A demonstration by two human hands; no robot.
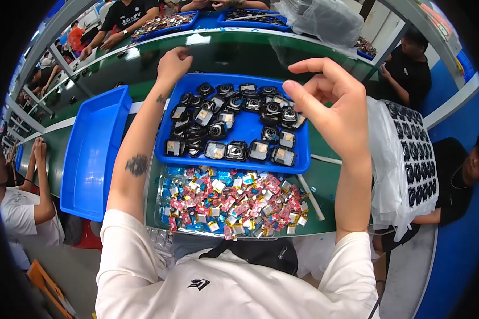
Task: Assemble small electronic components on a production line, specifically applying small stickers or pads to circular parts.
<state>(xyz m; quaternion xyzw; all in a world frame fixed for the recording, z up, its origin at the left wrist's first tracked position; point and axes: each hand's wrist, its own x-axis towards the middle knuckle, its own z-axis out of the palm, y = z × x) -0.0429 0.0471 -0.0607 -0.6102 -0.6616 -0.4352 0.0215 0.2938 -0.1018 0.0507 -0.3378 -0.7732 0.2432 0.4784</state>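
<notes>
The right hand (pixel 332 101) is raised over the right edge of a blue tray (pixel 246 127), its thumb and forefinger spread well apart with nothing between them. The left hand (pixel 174 65) is beyond the tray's far left corner, its fingers curled inward; whether they hold anything cannot be told.

Inside the tray, black watch cases (pixel 237 151) lie crowded along the far and left sides, with a row along the near side and bare blue in the middle. Just nearer the person is a heap of small red, white and yellow parts (pixel 239 202), with a pale strip (pixel 311 196) to its right.

A second blue tray (pixel 93 154) sits tilted on the left. Farther right, white plastic sheeting (pixel 382 159) lies beside rows of black pieces (pixel 420 173).
</notes>
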